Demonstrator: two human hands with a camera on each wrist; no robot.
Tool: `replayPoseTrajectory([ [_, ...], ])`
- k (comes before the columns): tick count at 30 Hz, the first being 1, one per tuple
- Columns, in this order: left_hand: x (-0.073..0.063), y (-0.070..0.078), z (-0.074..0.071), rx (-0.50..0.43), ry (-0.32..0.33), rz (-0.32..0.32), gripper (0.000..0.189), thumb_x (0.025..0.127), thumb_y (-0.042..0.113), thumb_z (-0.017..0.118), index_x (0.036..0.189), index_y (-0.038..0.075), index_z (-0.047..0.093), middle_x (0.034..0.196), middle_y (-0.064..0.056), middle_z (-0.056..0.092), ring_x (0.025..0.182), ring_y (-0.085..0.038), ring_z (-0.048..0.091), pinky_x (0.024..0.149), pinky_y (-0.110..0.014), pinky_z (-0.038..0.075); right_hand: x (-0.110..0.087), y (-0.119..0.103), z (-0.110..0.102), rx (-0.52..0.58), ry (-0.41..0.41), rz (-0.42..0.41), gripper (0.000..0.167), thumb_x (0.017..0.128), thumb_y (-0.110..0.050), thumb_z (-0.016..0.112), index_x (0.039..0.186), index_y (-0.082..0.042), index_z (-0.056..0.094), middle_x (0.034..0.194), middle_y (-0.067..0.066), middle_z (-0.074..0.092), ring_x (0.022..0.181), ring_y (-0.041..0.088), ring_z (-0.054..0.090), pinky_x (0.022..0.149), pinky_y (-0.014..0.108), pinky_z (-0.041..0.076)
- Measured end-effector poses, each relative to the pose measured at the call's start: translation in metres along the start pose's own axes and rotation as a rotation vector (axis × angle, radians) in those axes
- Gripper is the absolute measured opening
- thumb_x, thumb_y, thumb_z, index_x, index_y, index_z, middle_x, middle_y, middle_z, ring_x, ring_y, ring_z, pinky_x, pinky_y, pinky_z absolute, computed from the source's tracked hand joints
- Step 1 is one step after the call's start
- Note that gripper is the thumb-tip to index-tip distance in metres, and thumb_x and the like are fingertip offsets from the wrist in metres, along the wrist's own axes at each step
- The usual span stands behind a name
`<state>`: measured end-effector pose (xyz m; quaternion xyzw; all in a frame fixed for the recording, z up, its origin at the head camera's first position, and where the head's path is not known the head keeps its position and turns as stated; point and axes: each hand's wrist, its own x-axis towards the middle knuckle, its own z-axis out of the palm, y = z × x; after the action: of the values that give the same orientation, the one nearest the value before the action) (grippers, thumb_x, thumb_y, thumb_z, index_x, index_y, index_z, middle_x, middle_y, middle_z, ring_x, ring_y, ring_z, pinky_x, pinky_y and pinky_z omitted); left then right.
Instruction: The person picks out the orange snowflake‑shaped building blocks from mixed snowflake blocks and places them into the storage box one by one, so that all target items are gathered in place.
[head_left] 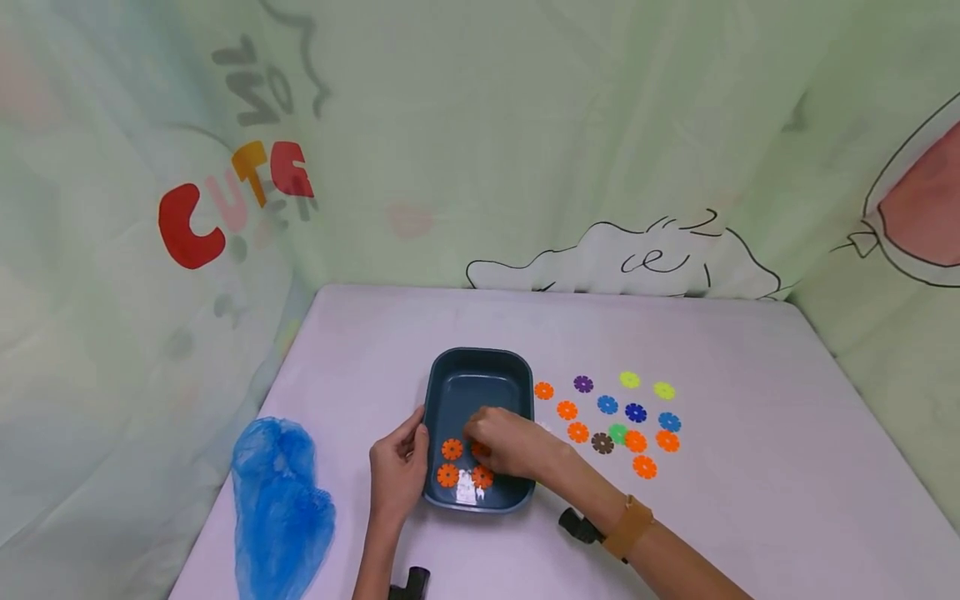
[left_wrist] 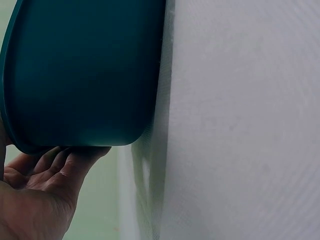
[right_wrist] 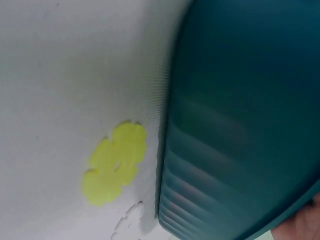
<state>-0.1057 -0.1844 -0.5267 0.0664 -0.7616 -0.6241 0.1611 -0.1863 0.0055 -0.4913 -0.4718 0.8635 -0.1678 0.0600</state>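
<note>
A dark blue rectangular tray (head_left: 480, 362) stands on the table. My left hand (head_left: 397, 475) grips its left side, thumb at the rim; the left wrist view shows fingers (left_wrist: 70, 165) against the outer wall. My right hand (head_left: 513, 442) reaches over the right rim into the tray. Its curled fingers pinch an orange snowflake disc (head_left: 477, 451), partly hidden by the hand. Beside it in the tray lie an orange disc (head_left: 452, 449), another orange disc (head_left: 447, 476) and a third orange disc (head_left: 482, 477). The right fingertips are out of the right wrist view.
Right of the tray lie several loose discs, among them a purple disc (head_left: 583, 384), a brown disc (head_left: 602, 443) and a green disc (head_left: 618, 434). A yellow disc (right_wrist: 115, 164) and a white disc (right_wrist: 129, 222) lie close to the tray wall. A blue plastic bag (head_left: 281, 508) rests at the left.
</note>
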Motion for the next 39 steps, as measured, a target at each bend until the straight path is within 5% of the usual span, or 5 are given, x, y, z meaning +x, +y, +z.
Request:
replayPoseTrajectory([
  [18,0.002,0.000,0.004,0.008,0.002,0.003,0.037,0.108,0.003,0.063,0.144,-0.003,0.065,0.140,-0.019,0.070,0.113,-0.035,0.076,0.091,-0.026,0.063,-0.001,0.001,-0.007,0.021,0.001,-0.005,0.010,0.097,-0.004,0.080,0.106,-0.001,0.081,0.087,0.004,0.079,0.074,0.008,0.069,0.076,0.015,0.061],
  [25,0.000,0.001,0.005,-0.019,-0.013,0.006,0.037,0.108,0.002,0.063,0.144,-0.004,0.065,0.143,-0.020,0.068,0.117,-0.035,0.075,0.093,-0.027,0.063,-0.008,-0.003,-0.014,-0.006,0.024,0.011,0.013,0.098,-0.001,0.077,0.110,0.000,0.080,0.099,0.008,0.081,0.087,0.017,0.076,0.083,0.025,0.065],
  [29,-0.001,0.000,0.004,-0.023,-0.015,0.009,0.037,0.108,0.004,0.063,0.145,-0.003,0.065,0.143,-0.019,0.068,0.118,-0.034,0.075,0.093,-0.027,0.063,-0.017,-0.006,-0.023,-0.029,0.121,0.016,0.020,0.097,-0.003,0.079,0.117,0.000,0.080,0.111,0.011,0.081,0.103,0.025,0.077,0.090,0.033,0.066],
  [36,-0.004,0.001,0.003,-0.003,0.002,0.011,0.037,0.108,0.006,0.064,0.144,-0.002,0.065,0.142,-0.018,0.069,0.116,-0.032,0.076,0.093,-0.029,0.063,-0.039,0.002,-0.046,-0.125,0.456,-0.033,0.032,0.089,-0.002,0.088,0.120,-0.002,0.078,0.117,0.010,0.078,0.108,0.025,0.074,0.093,0.037,0.065],
  [39,-0.004,0.001,0.002,0.009,0.011,0.009,0.037,0.108,0.006,0.064,0.144,-0.001,0.066,0.142,-0.017,0.069,0.115,-0.031,0.076,0.093,-0.029,0.063,-0.045,0.014,-0.056,-0.156,0.563,0.025,0.036,0.088,-0.003,0.088,0.122,-0.001,0.077,0.119,0.011,0.077,0.109,0.027,0.072,0.093,0.039,0.065],
])
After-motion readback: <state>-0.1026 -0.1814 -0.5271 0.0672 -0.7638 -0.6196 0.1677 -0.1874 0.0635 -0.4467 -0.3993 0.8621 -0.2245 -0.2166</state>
